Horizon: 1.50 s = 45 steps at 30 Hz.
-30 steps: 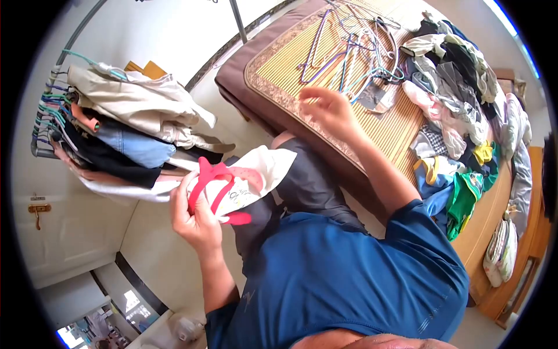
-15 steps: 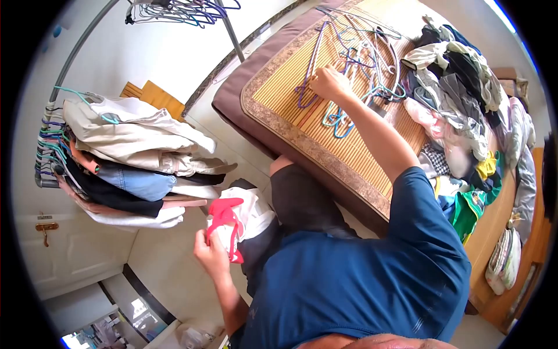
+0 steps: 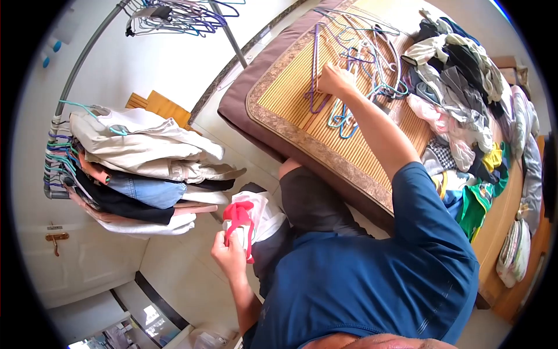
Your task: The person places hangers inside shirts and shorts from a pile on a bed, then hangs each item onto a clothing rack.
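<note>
My left hand (image 3: 228, 251) is closed on a white garment with red trim (image 3: 261, 216), which hangs over my knee. Over the bamboo mat (image 3: 279, 96) on the bed, my right hand (image 3: 335, 78) is closed at the near side of a heap of wire hangers (image 3: 378, 64). A purple hanger (image 3: 315, 64) lies just beside its fingers. What the fingers grip is too small to make out; a thin hanger part seems to touch them.
A rack on the left bears hung clothes (image 3: 145, 139), and more hangers (image 3: 180, 17) hang from its far bar. A pile of clothes (image 3: 459, 87) covers the bed's right side. A white door (image 3: 75, 262) stands at lower left.
My right hand has moved onto the hangers and its fingers have closed. My left hand has lowered with the garment towards my knee. The view has shifted, showing the hangers on the rack's far bar.
</note>
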Each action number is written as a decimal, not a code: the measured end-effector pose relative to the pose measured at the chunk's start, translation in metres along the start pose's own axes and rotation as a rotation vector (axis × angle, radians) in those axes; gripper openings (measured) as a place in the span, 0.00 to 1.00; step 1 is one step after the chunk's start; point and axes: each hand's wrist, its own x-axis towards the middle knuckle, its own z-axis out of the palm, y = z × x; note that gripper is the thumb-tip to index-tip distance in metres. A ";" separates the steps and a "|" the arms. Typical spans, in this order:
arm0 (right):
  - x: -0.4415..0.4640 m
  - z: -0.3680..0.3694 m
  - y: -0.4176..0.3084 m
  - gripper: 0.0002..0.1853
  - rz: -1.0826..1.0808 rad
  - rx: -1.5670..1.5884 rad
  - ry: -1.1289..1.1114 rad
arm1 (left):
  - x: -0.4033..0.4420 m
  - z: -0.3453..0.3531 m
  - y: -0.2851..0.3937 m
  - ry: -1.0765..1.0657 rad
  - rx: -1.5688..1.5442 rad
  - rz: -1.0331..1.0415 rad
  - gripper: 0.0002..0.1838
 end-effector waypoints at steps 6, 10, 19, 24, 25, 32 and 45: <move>0.011 -0.005 0.015 0.16 0.128 0.240 0.150 | 0.001 -0.006 -0.007 0.026 0.016 0.125 0.09; -0.007 -0.018 0.036 0.17 0.070 0.590 0.388 | 0.005 -0.010 -0.005 -0.024 0.033 0.085 0.09; -0.059 -0.049 0.115 0.20 -0.238 2.471 -0.174 | -0.003 0.008 -0.006 -0.092 -0.041 0.068 0.09; -0.119 -0.034 0.111 0.26 -0.183 1.966 -0.280 | -0.002 0.004 -0.001 -0.065 -0.128 0.123 0.09; -0.136 -0.040 0.101 0.24 -0.207 1.830 -0.287 | 0.000 0.002 -0.005 -0.043 -0.150 0.135 0.09; -0.225 -0.029 0.027 0.21 -0.297 0.831 -0.052 | 0.005 -0.017 -0.015 0.052 -0.278 0.031 0.10; -0.325 -0.021 -0.018 0.19 -0.349 0.972 -0.537 | 0.004 -0.027 -0.030 0.031 -0.562 -0.166 0.17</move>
